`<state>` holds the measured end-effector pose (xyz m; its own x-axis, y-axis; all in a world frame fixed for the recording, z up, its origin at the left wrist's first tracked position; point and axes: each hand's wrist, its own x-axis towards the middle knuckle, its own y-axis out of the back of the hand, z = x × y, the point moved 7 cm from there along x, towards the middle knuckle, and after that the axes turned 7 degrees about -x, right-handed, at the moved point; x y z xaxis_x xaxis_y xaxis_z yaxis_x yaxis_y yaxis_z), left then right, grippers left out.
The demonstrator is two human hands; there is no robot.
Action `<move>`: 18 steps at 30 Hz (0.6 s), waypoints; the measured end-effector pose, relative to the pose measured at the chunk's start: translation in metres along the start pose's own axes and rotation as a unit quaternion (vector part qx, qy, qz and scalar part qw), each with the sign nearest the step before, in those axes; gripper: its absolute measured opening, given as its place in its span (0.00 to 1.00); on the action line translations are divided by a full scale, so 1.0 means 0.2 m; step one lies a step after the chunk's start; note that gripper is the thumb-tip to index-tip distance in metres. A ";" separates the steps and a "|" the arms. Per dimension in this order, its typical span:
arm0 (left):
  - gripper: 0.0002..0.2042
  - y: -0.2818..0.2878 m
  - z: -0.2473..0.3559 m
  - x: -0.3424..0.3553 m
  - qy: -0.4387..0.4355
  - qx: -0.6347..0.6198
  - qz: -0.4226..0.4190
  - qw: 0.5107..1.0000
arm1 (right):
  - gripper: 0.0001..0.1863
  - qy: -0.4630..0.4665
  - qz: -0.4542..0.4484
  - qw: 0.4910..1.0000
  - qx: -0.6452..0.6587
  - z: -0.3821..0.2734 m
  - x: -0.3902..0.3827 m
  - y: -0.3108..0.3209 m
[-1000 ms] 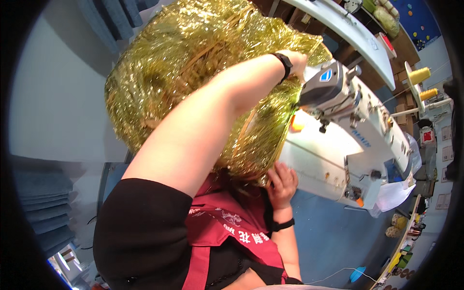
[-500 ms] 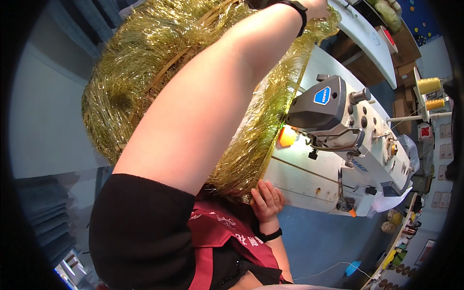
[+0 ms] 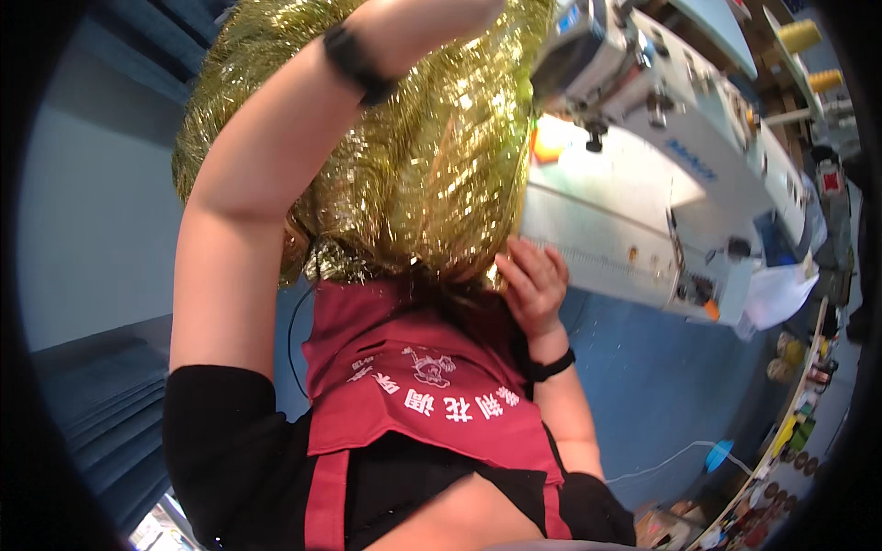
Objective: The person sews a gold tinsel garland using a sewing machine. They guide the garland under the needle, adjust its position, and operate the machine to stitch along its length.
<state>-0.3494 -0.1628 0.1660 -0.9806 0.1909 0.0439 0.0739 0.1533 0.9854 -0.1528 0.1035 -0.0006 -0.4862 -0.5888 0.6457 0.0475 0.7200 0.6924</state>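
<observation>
Fabric point(image 3: 450, 170) just left of the sewing machine point(image 3: 703, 138) would likely run best with its edge straight and lightly taut. The right hand point(image 3: 537, 280) rests curled against that edge, any pinch hidden; I cannot tell the blurred left hand's point(image 3: 446, 20) hold. One fabric, one machine, two yellow spools point(image 3: 797, 37) show.

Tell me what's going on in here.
A person in a maroon apron has gold tinsel material bunched at a white sewing machine, its edge beside the machine's head. The right hand touches the material's near end; the left hand is up over it, its grip unclear.
</observation>
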 end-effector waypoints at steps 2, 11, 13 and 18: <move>0.22 -0.16 0.21 -0.26 0.032 0.091 -0.128 0.987 | 0.20 0.003 0.014 0.999 0.031 0.07 -0.01 -0.01; 0.18 -0.43 0.91 -0.85 -0.237 -0.110 0.128 0.957 | 0.16 0.076 0.053 0.995 -0.041 0.15 -0.09 -0.05; 0.18 -0.48 0.89 -0.93 -0.217 -0.141 0.143 0.955 | 0.16 0.108 0.032 0.989 -0.092 0.13 -0.13 -0.05; 0.19 -0.56 0.87 -1.07 -0.159 -0.195 0.162 0.954 | 0.16 0.028 -0.096 0.995 0.021 0.12 -0.23 -0.17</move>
<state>-0.1158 -0.0527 0.0182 -0.8081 0.4613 0.3663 0.2299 -0.3254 0.9172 -0.1536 0.1151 -0.0609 -0.4337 -0.7355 0.5205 -0.0790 0.6065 0.7911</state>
